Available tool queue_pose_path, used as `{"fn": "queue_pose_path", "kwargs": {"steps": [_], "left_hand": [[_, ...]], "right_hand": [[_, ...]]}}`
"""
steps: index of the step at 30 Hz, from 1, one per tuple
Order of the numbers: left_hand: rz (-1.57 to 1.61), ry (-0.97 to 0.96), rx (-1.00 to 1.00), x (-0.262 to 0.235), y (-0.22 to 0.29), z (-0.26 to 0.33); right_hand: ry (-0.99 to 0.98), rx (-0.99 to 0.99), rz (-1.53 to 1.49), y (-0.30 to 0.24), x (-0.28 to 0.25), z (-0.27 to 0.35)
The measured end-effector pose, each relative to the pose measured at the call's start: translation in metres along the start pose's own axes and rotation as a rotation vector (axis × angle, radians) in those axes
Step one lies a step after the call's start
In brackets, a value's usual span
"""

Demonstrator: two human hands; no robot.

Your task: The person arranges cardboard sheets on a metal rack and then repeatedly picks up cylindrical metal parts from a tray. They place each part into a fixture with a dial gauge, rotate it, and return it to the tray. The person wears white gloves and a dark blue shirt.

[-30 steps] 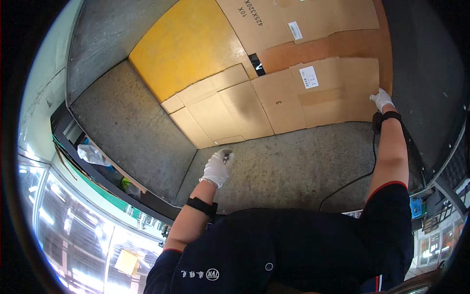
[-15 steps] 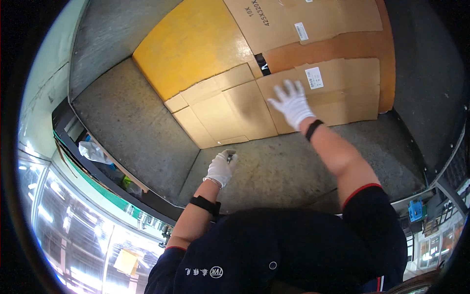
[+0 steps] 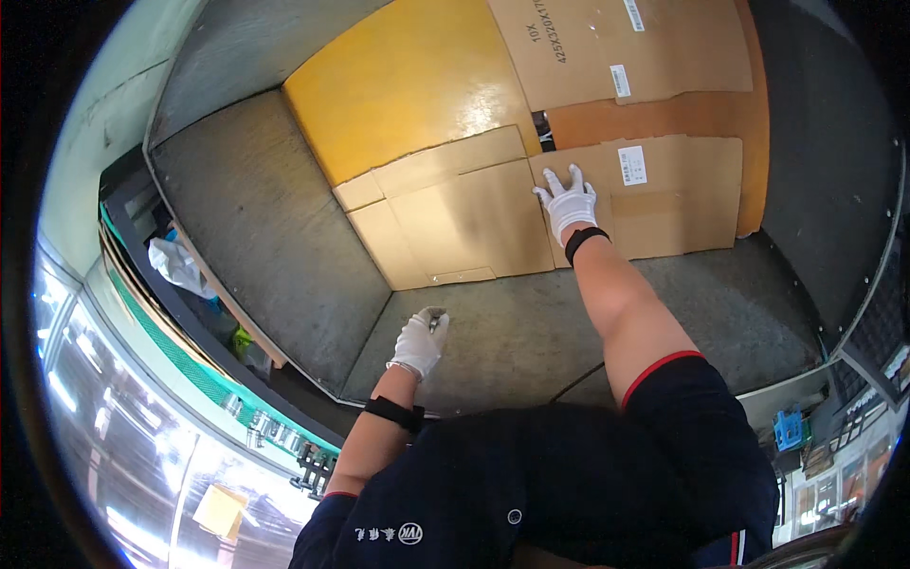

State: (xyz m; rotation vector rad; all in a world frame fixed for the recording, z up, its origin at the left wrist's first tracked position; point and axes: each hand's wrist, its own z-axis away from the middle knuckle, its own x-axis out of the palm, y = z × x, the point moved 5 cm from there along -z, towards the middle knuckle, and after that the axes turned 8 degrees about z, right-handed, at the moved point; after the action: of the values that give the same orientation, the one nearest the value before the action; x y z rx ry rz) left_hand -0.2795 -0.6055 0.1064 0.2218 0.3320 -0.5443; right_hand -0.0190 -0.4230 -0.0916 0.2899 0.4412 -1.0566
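Leftward is where the right hand (image 3: 572, 201) has gone: a second ago it was at the right edge of the labelled cardboard (image 3: 701, 194), and now it is over that sheet's left end, near the seam with the plain cardboard (image 3: 445, 226). Its gloved fingers are spread wide and grip nothing; the fingertips seem to rest on the sheet, though how firmly I cannot tell. By the look of it, the handling has passed from the sheet's outer edge to its inner one.

Layout among the sheets is unchanged: plain cardboard just left of the labelled cardboard, yellow sheet (image 3: 408, 85) beyond it to the left, printed cardboard (image 3: 682, 52) straight beyond, with brown board (image 3: 654, 116) between.

The left hand (image 3: 417, 343) has barely moved. It is left of the labelled cardboard and nearer the person, over the grey bench (image 3: 512, 327). Its fingers are curled around a small grey thing (image 3: 435, 323), too small to identify.
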Motion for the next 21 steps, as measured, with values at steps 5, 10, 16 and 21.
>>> {"fn": "queue_pose_path", "kwargs": {"steps": [5, 10, 16, 21], "left_hand": [[0.068, 0.014, 0.149, -0.016, -0.046, 0.004], [0.416, 0.070, 0.334, -0.054, -0.093, 0.006], [0.350, 0.254, 0.569, -0.170, -0.123, 0.075], [0.257, 0.491, 0.682, -0.280, -0.164, 0.164]], "right_hand": [[-0.088, 0.130, -0.040, -0.002, -0.008, 0.012], [0.045, 0.040, -0.207, 0.022, -0.029, 0.083], [0.087, 0.274, -0.188, 0.063, -0.024, 0.208], [0.314, 0.240, -0.238, 0.050, -0.030, 0.259]]}}
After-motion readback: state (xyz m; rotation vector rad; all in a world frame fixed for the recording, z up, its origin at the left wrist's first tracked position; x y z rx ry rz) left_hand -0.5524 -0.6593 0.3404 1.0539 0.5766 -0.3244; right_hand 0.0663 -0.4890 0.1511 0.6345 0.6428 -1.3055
